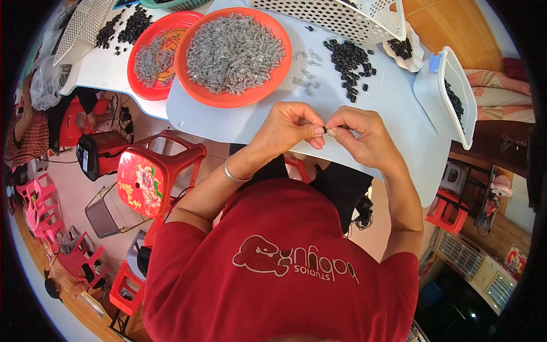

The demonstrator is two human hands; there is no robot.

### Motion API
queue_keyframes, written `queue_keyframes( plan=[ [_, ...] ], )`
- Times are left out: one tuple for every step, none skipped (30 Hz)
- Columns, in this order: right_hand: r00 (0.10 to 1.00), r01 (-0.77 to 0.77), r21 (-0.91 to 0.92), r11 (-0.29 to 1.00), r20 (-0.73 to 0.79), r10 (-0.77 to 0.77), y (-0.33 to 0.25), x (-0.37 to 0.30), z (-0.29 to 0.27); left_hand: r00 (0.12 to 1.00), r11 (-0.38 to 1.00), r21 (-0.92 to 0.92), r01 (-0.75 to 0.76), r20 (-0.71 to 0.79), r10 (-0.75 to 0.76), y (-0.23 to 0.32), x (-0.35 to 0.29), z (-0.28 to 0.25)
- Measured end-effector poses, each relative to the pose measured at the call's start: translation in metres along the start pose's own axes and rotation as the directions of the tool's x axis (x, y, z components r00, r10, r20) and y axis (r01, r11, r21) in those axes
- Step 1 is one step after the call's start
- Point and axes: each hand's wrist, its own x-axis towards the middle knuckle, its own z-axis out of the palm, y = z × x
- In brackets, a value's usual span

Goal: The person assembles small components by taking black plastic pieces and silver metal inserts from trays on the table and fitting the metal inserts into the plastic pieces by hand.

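Note:
Close together at the table's near edge, my left hand (pixel 296 126) and my right hand (pixel 362 134) both pinch one small black piece (pixel 325 130) between their fingertips. The fingers cover most of it, so its exact kind is hidden. Beyond my hands lies a loose pile of small black plastic pieces (pixel 348 61). Left of that pile, several small clear pieces (pixel 307 74) are scattered on the table. A large orange-red basin (pixel 188 91), heaped with clear coil-like pieces (pixel 235 52), stands to the left of them.
The pale blue table (pixel 393 114) carries a white perforated basket (pixel 342 23) at the back. At right are a white bin (pixel 436 94) and a scalloped dish (pixel 419 54), both holding black pieces. A smaller red basin (pixel 137 80) sits far left. Red stools (pixel 137 182) stand on the floor.

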Motion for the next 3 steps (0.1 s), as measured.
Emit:
queue_keyframes(
  plan=[
    [0.995,-0.09,0.112,0.99,0.055,0.085,0.003,0.0003,-0.0023,1.0,1.0,-0.013,0.008,0.013,-0.007,-0.0008,0.0001,-0.0008],
    [0.98,-0.185,0.216,0.959,0.12,0.162,0.0068,0.0009,-0.0045,1.0,1.0,-0.026,0.015,0.026,-0.015,-0.0012,0.0003,-0.0016],
    [0.963,-0.252,0.257,0.933,0.164,0.215,0.0126,0.0019,-0.0055,0.999,0.999,-0.041,0.006,0.037,-0.004,-0.0006,0.001,-0.0023]
  ],
)
